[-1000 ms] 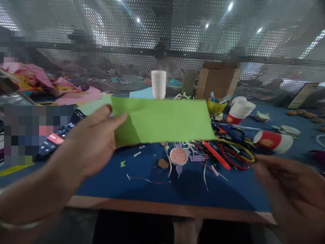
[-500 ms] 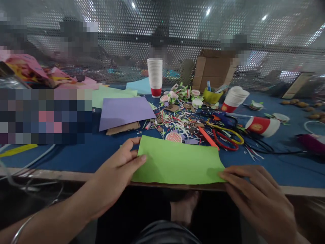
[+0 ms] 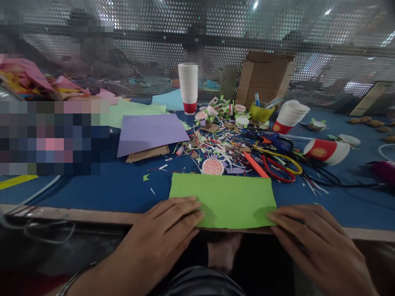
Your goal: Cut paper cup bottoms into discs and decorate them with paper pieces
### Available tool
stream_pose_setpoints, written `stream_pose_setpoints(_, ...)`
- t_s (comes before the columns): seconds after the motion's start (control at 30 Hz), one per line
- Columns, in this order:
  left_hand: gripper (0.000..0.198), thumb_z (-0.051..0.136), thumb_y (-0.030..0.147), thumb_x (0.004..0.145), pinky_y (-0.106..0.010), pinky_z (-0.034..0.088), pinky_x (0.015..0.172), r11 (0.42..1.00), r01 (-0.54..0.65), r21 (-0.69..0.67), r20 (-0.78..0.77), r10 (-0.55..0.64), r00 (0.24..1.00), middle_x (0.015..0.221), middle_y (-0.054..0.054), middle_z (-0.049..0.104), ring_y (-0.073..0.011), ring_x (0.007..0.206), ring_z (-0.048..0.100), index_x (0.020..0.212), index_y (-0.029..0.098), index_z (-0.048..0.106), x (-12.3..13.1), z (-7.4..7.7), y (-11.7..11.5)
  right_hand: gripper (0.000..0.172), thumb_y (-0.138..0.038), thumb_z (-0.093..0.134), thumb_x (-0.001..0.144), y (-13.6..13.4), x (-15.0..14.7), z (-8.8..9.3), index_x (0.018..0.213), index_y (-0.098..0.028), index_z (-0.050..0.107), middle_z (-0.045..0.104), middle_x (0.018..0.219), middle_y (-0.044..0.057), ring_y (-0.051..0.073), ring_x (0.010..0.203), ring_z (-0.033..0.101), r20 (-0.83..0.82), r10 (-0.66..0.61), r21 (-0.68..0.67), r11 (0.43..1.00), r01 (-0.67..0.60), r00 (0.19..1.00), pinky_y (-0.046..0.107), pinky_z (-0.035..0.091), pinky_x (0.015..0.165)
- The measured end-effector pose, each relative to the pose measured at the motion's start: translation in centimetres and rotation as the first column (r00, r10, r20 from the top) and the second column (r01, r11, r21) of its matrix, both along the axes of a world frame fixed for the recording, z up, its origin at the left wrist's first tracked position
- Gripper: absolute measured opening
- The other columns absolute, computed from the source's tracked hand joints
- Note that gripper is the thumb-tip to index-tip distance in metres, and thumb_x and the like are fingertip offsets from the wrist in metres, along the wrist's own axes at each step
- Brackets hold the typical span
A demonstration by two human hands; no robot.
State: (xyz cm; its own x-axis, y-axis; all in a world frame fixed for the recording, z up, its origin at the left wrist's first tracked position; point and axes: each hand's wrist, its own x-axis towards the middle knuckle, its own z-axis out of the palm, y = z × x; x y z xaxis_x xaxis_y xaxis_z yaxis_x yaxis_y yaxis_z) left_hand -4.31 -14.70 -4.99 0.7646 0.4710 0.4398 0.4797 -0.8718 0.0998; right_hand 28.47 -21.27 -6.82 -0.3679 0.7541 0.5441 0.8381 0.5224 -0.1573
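Observation:
A green sheet of paper [image 3: 228, 197] lies at the front edge of the blue table, its near edge close to the wooden rim. My left hand [image 3: 166, 230] rests on the sheet's lower left part with fingers stretched out flat; its thumb is hidden. At the lower right corner, my right hand [image 3: 317, 238] pinches the paper between thumb and fingers. Just beyond the sheet are a round red-and-white patterned disc [image 3: 212, 166], an orange stick-like tool [image 3: 255, 164] and red-handled scissors [image 3: 277, 174].
Paper scraps [image 3: 216, 142] litter the middle. Purple paper [image 3: 151, 133] lies on cardboard at left. A paper cup stack [image 3: 189, 88] stands behind; another stack [image 3: 290, 117] leans at right, near a tipped cup [image 3: 325, 151]. A yellow holder [image 3: 261, 113] and cardboard box [image 3: 265, 78] stand farther back.
My left hand has left the sheet's upper left edge and come down onto its lower left part. The paper now lies flatter. My right hand keeps hold of its corner.

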Motion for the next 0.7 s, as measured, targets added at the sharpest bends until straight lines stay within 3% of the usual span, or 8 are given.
stream_pose_setpoints(0.23,0.030,0.060,0.010,0.096,-0.037,0.051,0.102,0.990,-0.014,-0.143,0.111,0.030,0.993,0.121,-0.008,0.068,-0.0208,0.115,0.059,0.124,0.018,0.068,0.0,-0.6,0.3,0.017,-0.018,0.062,0.097,0.0,-0.4,0.4,0.113,-0.021,0.069,0.071,0.102,0.006,0.022,0.097,0.060,-0.008,-0.007,0.019,1.000,0.007,1.000,0.037,0.046,0.088)
stream_pose_setpoints(0.33,0.026,0.059,0.009,0.097,-0.034,0.050,0.094,0.981,-0.013,-0.196,0.144,0.042,0.989,0.114,-0.007,0.069,-0.0192,0.106,0.059,0.119,0.019,0.068,0.5,-0.3,0.4,0.015,-0.019,0.062,0.097,0.2,-0.5,0.5,0.110,-0.023,0.070,0.070,0.100,0.006,0.022,0.096,0.060,-0.026,-0.002,-0.008,1.000,0.002,1.000,0.036,0.047,0.086)
stream_pose_setpoints(0.5,0.015,0.056,0.013,0.099,-0.028,0.046,0.080,0.918,-0.027,-0.395,0.175,0.104,0.979,0.096,-0.002,0.065,-0.0154,0.090,0.056,0.097,0.022,0.067,0.5,0.9,1.4,0.007,-0.024,0.060,0.099,0.5,-0.8,0.9,0.098,-0.025,0.067,0.067,0.093,0.004,0.020,0.088,0.060,-0.109,-0.056,-0.123,0.992,0.043,0.992,0.036,0.046,0.080)
stream_pose_setpoints(0.7,0.022,0.054,0.026,0.101,-0.028,0.040,0.069,0.826,-0.176,-0.535,0.002,0.210,0.978,0.083,0.000,0.059,-0.0155,0.079,0.053,0.080,0.021,0.057,0.4,1.9,2.9,0.011,-0.025,0.059,0.099,1.4,-1.3,1.6,0.088,-0.025,0.060,0.065,0.085,0.000,0.019,0.081,0.059,-0.166,-0.107,-0.234,0.970,0.066,0.980,0.034,0.045,0.072)
